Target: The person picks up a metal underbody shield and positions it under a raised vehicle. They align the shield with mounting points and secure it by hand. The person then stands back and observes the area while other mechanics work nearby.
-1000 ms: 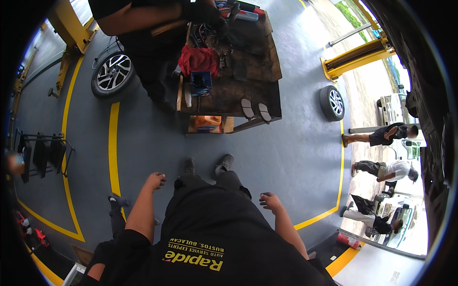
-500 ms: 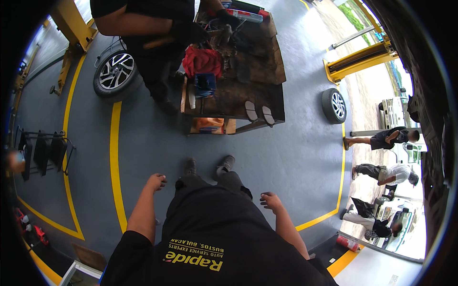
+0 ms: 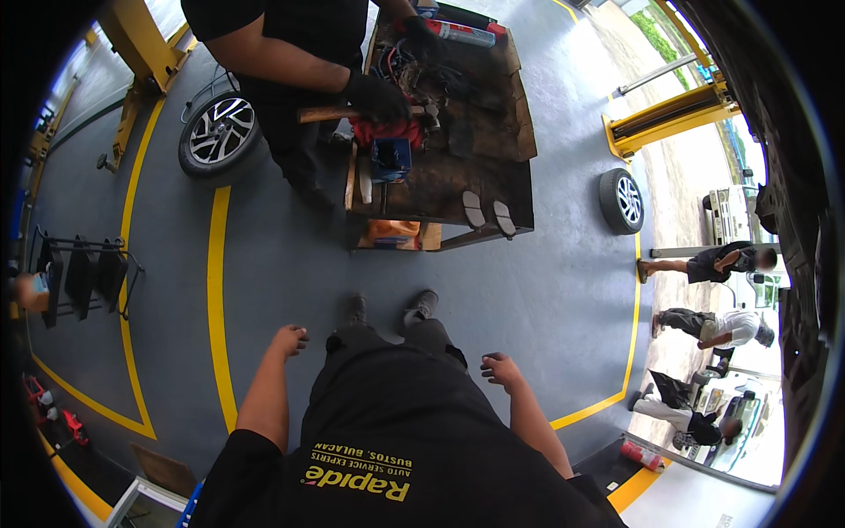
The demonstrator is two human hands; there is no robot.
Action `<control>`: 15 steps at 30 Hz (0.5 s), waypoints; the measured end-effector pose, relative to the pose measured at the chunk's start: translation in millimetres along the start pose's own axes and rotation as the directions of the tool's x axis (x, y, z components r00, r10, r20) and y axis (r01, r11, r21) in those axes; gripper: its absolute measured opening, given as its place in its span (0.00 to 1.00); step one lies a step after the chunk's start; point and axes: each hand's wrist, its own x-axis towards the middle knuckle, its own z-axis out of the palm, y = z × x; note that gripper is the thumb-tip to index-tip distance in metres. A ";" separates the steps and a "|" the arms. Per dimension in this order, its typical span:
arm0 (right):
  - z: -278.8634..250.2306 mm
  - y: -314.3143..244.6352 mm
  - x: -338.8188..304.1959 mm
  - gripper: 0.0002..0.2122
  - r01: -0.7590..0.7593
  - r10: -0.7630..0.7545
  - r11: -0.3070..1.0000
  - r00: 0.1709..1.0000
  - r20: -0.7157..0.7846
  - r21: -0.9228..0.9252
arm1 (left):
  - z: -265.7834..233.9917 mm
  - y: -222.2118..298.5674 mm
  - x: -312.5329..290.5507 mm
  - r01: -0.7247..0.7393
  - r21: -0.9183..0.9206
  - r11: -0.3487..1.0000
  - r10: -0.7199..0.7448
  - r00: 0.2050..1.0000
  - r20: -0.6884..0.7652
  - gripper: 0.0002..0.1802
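Note:
My left hand [image 3: 290, 340] hangs beside my left thigh, its fingers loosely bent and apart from anything. On the other side my right hand [image 3: 500, 369] hangs in the air, holding nothing, fingers slightly curled. Both are well short of the worn brown work cart [image 3: 440, 189] ahead. There a co-worker in black gloves grips a hammer [image 3: 334, 113] by its wooden handle, over a red cloth [image 3: 385, 132]. The co-worker's other gloved hand [image 3: 422, 37] is over the cart's far part. Two brake pads [image 3: 473, 210] lie at the near right edge.
A blue box [image 3: 391, 159] sits on the cart, with a spray can [image 3: 466, 34] farther back. Wheels lie on the floor at left [image 3: 217, 132] and right [image 3: 621, 201]. Yellow lift posts [image 3: 673, 117] flank the bay. Several people stand outside at right; a black rack [image 3: 84, 275] is at left.
The co-worker's hammer and gloved hand have come nearer, over the red cloth, covering part of it. The view has shifted slightly. My hands hang much as before.

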 end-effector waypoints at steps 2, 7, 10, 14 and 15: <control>-0.2 -1.1 -0.5 0.21 -0.007 0.007 1.000 1.000 -0.014 -0.011 | -0.2 1.2 -0.4 -0.004 -0.011 1.000 0.004 1.000 0.003 0.24; 0.6 -2.9 -1.4 0.21 0.000 0.000 1.000 1.000 -0.003 -0.014 | -1.0 4.7 -0.7 -0.008 -0.009 1.000 0.008 1.000 0.017 0.24; 1.0 -3.7 -2.3 0.21 -0.001 0.001 1.000 1.000 -0.008 -0.017 | -1.9 6.7 -0.1 -0.014 -0.001 1.000 0.014 1.000 0.021 0.23; 0.2 -5.2 -4.0 0.20 -0.004 0.004 1.000 1.000 -0.019 -0.030 | -2.8 9.7 1.2 -0.014 -0.004 1.000 0.015 1.000 0.020 0.23; -0.1 -5.8 -4.4 0.21 0.006 -0.006 1.000 1.000 -0.002 -0.019 | -3.0 10.5 1.4 -0.004 0.002 1.000 0.004 1.000 0.016 0.23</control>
